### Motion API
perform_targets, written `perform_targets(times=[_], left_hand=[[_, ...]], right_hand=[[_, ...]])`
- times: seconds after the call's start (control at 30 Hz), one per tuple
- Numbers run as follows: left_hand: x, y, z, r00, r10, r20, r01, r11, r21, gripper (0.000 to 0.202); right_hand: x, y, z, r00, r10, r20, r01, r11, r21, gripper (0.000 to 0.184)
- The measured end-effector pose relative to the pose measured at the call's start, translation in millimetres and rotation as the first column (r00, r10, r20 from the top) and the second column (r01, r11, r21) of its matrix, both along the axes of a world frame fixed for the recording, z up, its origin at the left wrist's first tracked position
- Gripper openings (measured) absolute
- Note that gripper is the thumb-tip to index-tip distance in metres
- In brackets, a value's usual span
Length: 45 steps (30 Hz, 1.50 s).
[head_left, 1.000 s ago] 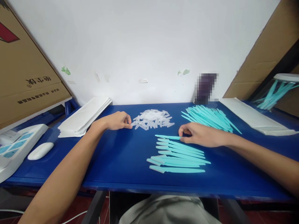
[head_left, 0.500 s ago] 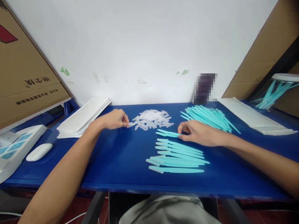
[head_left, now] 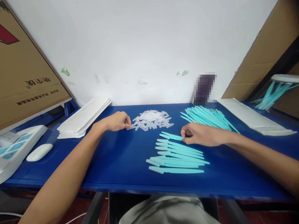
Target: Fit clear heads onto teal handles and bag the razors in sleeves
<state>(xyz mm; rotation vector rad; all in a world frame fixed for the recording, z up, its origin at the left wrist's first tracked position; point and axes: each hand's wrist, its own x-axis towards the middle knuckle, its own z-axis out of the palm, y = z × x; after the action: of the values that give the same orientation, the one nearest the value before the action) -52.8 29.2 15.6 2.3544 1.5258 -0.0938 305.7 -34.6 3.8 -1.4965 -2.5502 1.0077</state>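
My left hand [head_left: 119, 120] is pinched at the left edge of a heap of clear plastic caps [head_left: 153, 116], its fingertips on one small cap [head_left: 133, 126]. My right hand [head_left: 198, 133] is closed, thumb and forefinger gripping the thin ends of two turquoise eyebrow razors [head_left: 171, 136]. Their broader ends point left. Just below, several capped-looking eyebrow razors [head_left: 179, 160] lie in a rough column on the blue table [head_left: 112, 161]. Behind my right hand spreads a larger pile of turquoise eyebrow razors [head_left: 207, 116].
White flat packets [head_left: 81, 116] are stacked at the left, near a white mouse [head_left: 39, 152] and a white device with blue panels [head_left: 18, 146]. At right are another white packet [head_left: 254, 116] and a clear jar of turquoise sticks [head_left: 271, 93]. Cardboard [head_left: 28, 62] flanks the table.
My right hand has drawn slightly right and down with the two eyebrow razors. My left hand has shifted a little right and down, still pinched at the caps.
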Motion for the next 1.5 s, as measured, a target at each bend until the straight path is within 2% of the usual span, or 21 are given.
perform_targets(times=[0.1, 0.27, 0.37, 0.47, 0.53, 0.63, 0.77, 1.0, 1.2, 1.33, 1.5], left_hand=[[0.2, 0.1, -1.2, 1.000, 0.005, -0.016, -0.005, 1.000, -0.008, 0.029], [-3.2, -0.2, 0.7, 0.999, 0.032, -0.024, -0.032, 0.999, -0.015, 0.028], [-7.2, -2.7, 8.2, 1.000, 0.031, 0.000, -0.031, 0.999, -0.008, 0.028], [-5.1, -7.4, 15.5, 0.990, 0.003, 0.143, -0.008, 0.999, 0.039, 0.029], [2.1, -11.1, 16.1, 0.956, -0.042, 0.292, 0.022, 0.997, 0.071, 0.031], [19.6, -17.3, 9.4, 0.858, -0.118, 0.499, 0.077, 0.992, 0.102, 0.032], [44.3, -26.7, -2.9, 0.738, -0.187, 0.649, 0.106, 0.981, 0.162, 0.028], [64.9, -34.8, -14.0, 0.647, -0.188, 0.739, 0.062, 0.979, 0.194, 0.023], [69.5, -33.9, -20.3, 0.597, -0.111, 0.794, -0.025, 0.987, 0.156, 0.024], [70.8, -34.1, -23.2, 0.548, -0.075, 0.833, -0.016, 0.995, 0.100, 0.025], [71.6, -33.2, -25.6, 0.486, -0.045, 0.873, -0.018, 0.998, 0.061, 0.026]], right_hand=[[3.1, 1.1, -0.6, 1.000, 0.017, 0.013, -0.017, 1.000, 0.001, 0.019], [7.2, 3.8, -2.3, 0.996, 0.065, 0.059, -0.066, 0.998, 0.021, 0.037], [6.8, 2.4, -1.6, 0.993, 0.064, 0.099, -0.077, 0.987, 0.138, 0.034], [4.8, -0.1, -1.5, 0.993, 0.046, 0.107, -0.077, 0.947, 0.312, 0.028], [3.5, -1.5, -2.4, 0.997, 0.038, 0.065, -0.061, 0.921, 0.386, 0.028], [1.9, -2.8, -3.8, 0.999, 0.041, -0.024, -0.027, 0.909, 0.415, 0.027], [1.5, -2.5, -3.9, 0.994, 0.059, -0.091, -0.015, 0.904, 0.426, 0.028], [6.4, 2.5, -11.2, 0.986, 0.065, -0.151, 0.004, 0.908, 0.418, 0.029], [4.0, 2.3, -16.1, 0.996, 0.036, -0.081, 0.016, 0.826, 0.563, 0.038], [0.9, 0.0, -16.2, 0.995, 0.023, -0.101, 0.048, 0.757, 0.652, 0.046], [0.4, 0.6, -19.3, 0.999, -0.036, -0.002, 0.027, 0.704, 0.710, 0.052]])
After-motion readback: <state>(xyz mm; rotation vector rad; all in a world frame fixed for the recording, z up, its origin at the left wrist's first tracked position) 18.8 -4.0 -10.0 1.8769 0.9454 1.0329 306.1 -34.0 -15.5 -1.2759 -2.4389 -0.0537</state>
